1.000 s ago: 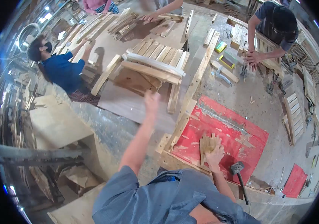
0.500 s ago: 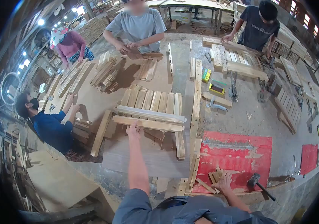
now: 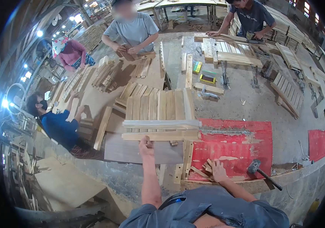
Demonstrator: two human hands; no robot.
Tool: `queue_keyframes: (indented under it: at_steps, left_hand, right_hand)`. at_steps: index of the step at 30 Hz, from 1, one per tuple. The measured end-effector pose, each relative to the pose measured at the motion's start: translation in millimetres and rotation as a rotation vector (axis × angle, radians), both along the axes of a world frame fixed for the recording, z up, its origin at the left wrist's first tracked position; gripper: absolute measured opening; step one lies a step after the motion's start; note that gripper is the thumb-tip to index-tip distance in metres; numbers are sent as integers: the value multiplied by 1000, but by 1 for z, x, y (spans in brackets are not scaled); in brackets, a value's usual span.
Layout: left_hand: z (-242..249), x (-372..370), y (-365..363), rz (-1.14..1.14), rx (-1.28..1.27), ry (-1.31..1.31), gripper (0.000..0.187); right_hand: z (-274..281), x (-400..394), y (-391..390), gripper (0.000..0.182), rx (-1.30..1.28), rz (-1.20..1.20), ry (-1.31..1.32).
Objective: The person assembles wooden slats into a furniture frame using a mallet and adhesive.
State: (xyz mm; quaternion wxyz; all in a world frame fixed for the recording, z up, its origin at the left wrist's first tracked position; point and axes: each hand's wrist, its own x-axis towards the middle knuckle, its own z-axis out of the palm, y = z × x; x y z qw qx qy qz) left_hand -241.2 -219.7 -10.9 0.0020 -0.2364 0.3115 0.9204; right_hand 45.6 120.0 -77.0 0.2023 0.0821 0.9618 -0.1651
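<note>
My left hand (image 3: 146, 147) is closed on the front rail of a slatted wooden panel (image 3: 158, 105), which is lifted at a slant above the bench. Several upright slats run back from its two rails. My right hand (image 3: 219, 171) rests low on a red sheet (image 3: 234, 146), its fingers curled against a bunch of small wooden sticks (image 3: 207, 166). Part of the grip there is hidden. Right of this hand, a hammer (image 3: 254, 166) with a dark head lies on the sheet's edge.
Beneath the panel is a grey-brown board (image 3: 132, 150). A drilled wooden strip (image 3: 185, 157) stands beside the red sheet. Yellow boxes (image 3: 207, 78) and clamps (image 3: 224, 76) lie farther back. Several co-workers handle wood around the bench, including a person in blue (image 3: 61, 127) at left.
The slatted panel has been raised and shifted right and toward me by my left hand, now overlapping the red sheet's corner. My right hand stays by the sticks. The view has turned slightly.
</note>
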Motion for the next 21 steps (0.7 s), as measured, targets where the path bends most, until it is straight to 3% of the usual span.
queue_keyframes:
  at_steps: [2, 3, 5, 6, 7, 8, 10, 13, 14, 16, 17, 18, 20, 21]
  left_hand:
    - [-4, 42, 15, -6, 9, 33, 13]
    - [-1, 62, 27, -29, 30, 60, 12]
    - [23, 102, 51, 30, -63, -27, 12]
    - [28, 115, 73, 60, -153, -119, 12]
    - [18, 125, 75, -60, -101, 0, 13]
    - [8, 133, 72, -167, -40, 119, 15]
    - [17, 151, 94, -74, -101, -73, 16]
    - [31, 178, 119, -43, -75, -109, 19]
    - [32, 183, 127, -38, -78, -108, 19]
    - [33, 202, 132, -52, -65, -103, 29]
    - [15, 206, 123, -27, -74, -110, 29]
    - [-18, 205, 99, -217, 80, 80, 35]
    - [-16, 216, 93, -382, 225, 284, 42]
    - [16, 220, 128, -219, 79, 103, 43]
  right_hand:
    - [-21, 16, 2, 64, 67, 113, 185]
    - [-16, 20, 1, 54, 33, 107, 148]
    - [-23, 28, 6, 45, -35, 154, 322]
    - [-36, 24, 8, 41, -72, 208, 245]
    - [-50, 23, 13, 37, -110, 248, 161]
    - [-54, 26, 15, 35, -152, 197, 227]
    - [-54, 24, 7, 32, -164, 248, 286]
    - [-16, 33, -10, 29, -281, 228, 362]
    - [-25, 23, -12, 29, -285, 232, 363]
    - [-69, 10, -22, 31, -644, 290, 303]
    - [-71, 16, -21, 31, -660, 311, 290]
    - [-69, 12, -22, 31, -817, 181, 243]
    - [-61, 15, -6, 34, -1009, -39, 186]
    - [-61, 26, 16, 34, -933, -69, 197]
